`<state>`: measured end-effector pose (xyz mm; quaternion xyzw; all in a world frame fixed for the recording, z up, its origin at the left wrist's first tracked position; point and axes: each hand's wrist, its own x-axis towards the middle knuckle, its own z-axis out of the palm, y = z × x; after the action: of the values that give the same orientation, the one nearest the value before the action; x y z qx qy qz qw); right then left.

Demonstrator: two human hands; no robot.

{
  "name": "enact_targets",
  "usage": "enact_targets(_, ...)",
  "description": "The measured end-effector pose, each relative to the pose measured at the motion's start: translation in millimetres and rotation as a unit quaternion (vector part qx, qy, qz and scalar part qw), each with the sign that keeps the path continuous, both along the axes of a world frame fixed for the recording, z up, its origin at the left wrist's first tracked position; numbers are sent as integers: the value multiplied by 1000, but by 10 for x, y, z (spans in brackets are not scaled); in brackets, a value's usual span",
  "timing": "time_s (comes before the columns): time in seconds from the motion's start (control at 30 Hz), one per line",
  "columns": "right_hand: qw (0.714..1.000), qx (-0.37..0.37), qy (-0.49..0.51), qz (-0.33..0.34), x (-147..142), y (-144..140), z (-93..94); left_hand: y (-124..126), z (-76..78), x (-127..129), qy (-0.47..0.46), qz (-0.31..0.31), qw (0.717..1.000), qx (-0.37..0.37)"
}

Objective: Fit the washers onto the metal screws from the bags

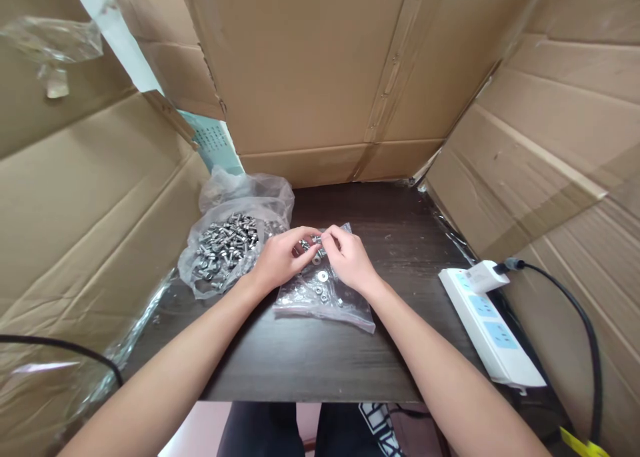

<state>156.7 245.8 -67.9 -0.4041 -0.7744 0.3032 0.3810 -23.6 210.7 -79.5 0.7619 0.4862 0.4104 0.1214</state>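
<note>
My left hand [280, 260] and my right hand [350, 260] meet over the middle of a dark wooden table [320, 357]. Their fingertips pinch small metal parts [313, 244] between them; which hand holds which piece I cannot tell. Under the hands lies a flat clear plastic bag [325, 297] with a few washers and nuts on it. To the left, an open clear bag of screws [225, 244] holds several silver screws, just beyond my left hand.
Brown cardboard walls [325, 77] enclose the table on the left, back and right. A white power strip [487, 324] with a plugged-in adapter and black cable lies at the right edge. Crumpled clear plastic hangs at the left edge.
</note>
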Motion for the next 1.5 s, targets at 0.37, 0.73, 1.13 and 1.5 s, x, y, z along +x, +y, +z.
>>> enact_targets(0.37, 999, -35, 3, -20, 23, 5, 6, 5, -14, 3, 10, -1, 1000, 27)
enact_targets(0.73, 998, -18, 65, 3, 62, 16, 34, -2, 21, -8, 15, 4, 999, 28)
enact_targets(1.13, 998, 9, 61, -16, 32, -13, 58, 10, -12, -28, 29, 23, 999, 15)
enact_targets(1.5, 994, 60, 90, 4, 51, -41, 85, 25, -13, -33, 47, 59, 997, 16)
